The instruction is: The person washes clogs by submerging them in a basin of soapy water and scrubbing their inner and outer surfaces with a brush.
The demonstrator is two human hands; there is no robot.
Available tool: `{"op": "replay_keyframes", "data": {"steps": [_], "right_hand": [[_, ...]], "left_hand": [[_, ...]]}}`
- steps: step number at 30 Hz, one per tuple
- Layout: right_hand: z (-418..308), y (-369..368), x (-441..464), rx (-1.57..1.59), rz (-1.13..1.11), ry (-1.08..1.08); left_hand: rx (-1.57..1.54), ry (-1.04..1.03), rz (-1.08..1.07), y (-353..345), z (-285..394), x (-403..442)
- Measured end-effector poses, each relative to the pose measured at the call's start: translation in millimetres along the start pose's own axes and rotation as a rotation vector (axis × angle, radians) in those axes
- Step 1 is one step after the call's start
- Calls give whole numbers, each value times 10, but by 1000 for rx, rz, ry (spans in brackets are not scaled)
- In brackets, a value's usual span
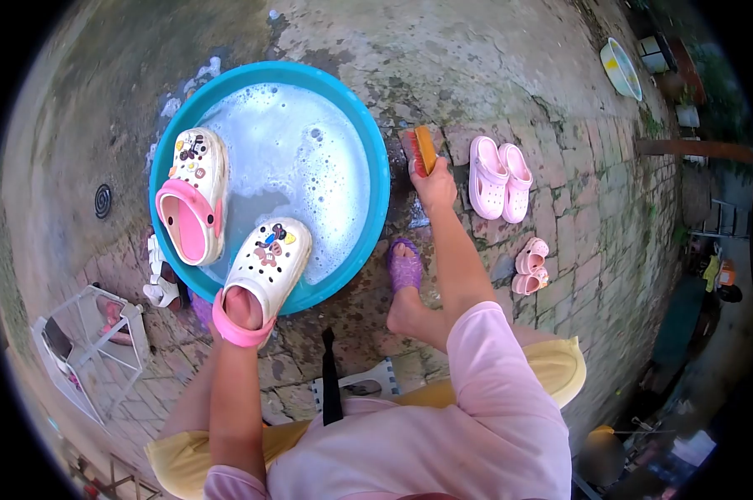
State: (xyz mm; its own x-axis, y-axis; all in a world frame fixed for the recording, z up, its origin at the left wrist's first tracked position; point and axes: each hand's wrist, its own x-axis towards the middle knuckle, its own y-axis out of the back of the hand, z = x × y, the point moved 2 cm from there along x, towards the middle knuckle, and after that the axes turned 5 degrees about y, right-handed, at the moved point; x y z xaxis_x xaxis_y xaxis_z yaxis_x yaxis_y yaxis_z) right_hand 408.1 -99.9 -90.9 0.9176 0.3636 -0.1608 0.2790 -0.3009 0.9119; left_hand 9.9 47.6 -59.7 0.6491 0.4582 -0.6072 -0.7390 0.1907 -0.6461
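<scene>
My left hand (243, 307) is pushed into a white clog (268, 265) with a pink heel strap and charms on its top. That clog is held over the near rim of a round teal basin (380, 192) filled with sudsy water (285, 158). The matching clog (195, 196) leans at the basin's left side, its pink opening facing me. To the right of the basin, my right hand (436, 188) grips a scrub brush (424, 152) with an orange back and red bristles. The brush is apart from both clogs.
A pair of pale pink clogs (500, 179) and a tiny pink pair (531, 267) stand on the brick paving to the right. White footwear (161, 279) and a white-framed rack (93, 350) are at left. A coil (103, 201) lies farther left; a small tub (621, 68) stands far right.
</scene>
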Motion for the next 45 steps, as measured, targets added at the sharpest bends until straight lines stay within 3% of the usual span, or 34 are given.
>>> {"op": "replay_keyframes", "data": {"steps": [29,34,45], "right_hand": [[292,-66,78,269,316,-147],[486,-235,113,585,374,-230],[799,-456,185,678,422,-144]], "left_hand": [[299,-68,19,-89,61,-13],[416,-89,21,-141,90,-24],[772,-169,32,-314,190,-121]]}}
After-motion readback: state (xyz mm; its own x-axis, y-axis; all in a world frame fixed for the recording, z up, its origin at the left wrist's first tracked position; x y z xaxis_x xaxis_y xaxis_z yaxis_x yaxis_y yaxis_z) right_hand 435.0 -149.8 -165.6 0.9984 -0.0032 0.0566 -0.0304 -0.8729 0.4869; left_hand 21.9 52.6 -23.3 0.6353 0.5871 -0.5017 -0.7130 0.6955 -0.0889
